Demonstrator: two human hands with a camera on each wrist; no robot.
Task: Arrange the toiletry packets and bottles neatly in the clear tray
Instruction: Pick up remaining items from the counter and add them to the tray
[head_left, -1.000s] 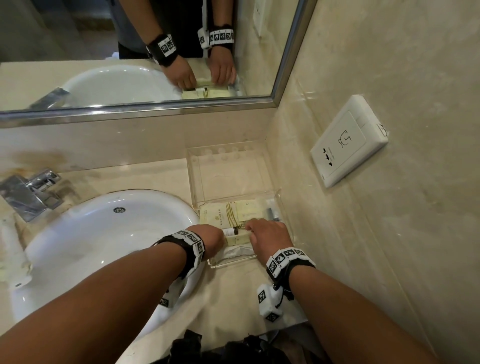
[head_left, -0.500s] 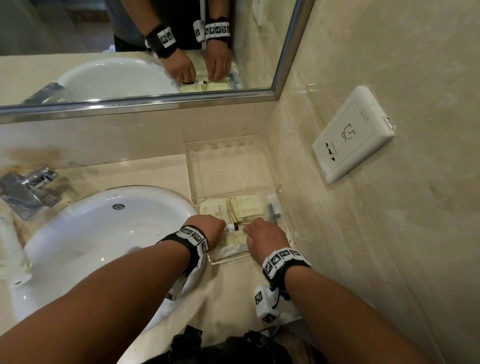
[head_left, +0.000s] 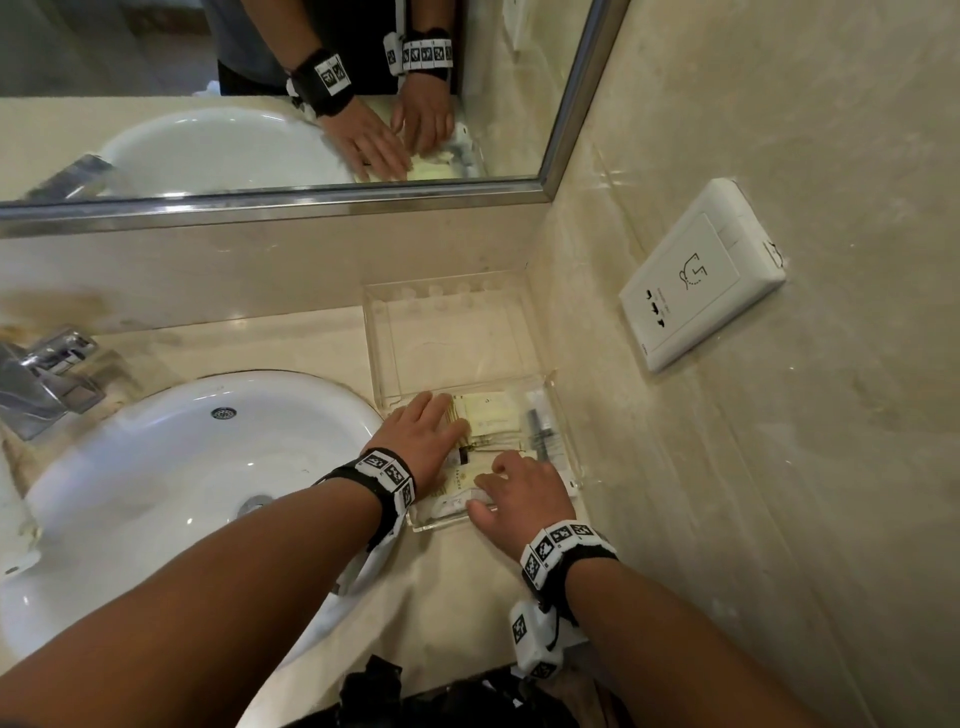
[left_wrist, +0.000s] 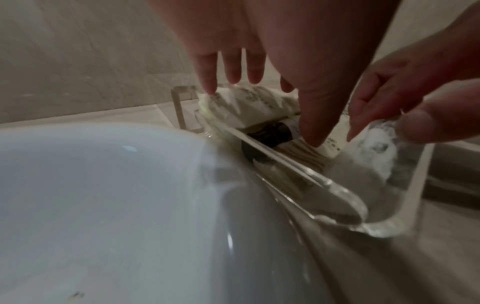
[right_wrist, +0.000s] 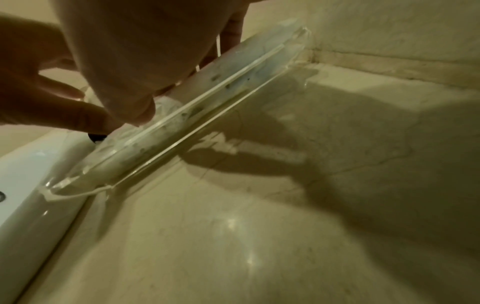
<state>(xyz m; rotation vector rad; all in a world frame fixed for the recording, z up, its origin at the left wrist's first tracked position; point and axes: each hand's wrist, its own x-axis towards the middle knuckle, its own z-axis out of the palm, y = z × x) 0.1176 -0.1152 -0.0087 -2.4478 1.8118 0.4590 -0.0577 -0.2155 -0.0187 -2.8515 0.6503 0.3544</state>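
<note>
The clear tray (head_left: 565, 441) sits on the counter by the right wall, its near corner (left_wrist: 389, 226) and long side wall (right_wrist: 207, 123) close to the wrist cameras. Cream packets (head_left: 493, 415) fill its far half. My left hand (head_left: 421, 436) lies flat on them, its straight fingertips on the packets (left_wrist: 249, 100) and its thumb beside a tube with a black cap (left_wrist: 270, 133). My right hand (head_left: 514, 488) hovers over the near end, thumb and fingertips touching a clear-wrapped white packet (left_wrist: 376, 148). A small bottle (head_left: 540, 431) lies along the right side.
A second clear tray (head_left: 447, 338) stands empty behind the first, against the back wall. The white basin (head_left: 182, 467) borders the tray on the left, with the faucet (head_left: 36, 379) beyond. A wall socket (head_left: 701, 275) juts out on the right; a mirror (head_left: 260, 104) hangs above.
My left hand has moved forward from the tube and spread flat over the cream packets. The right hand has stayed at the near end, its thumb now spread out.
</note>
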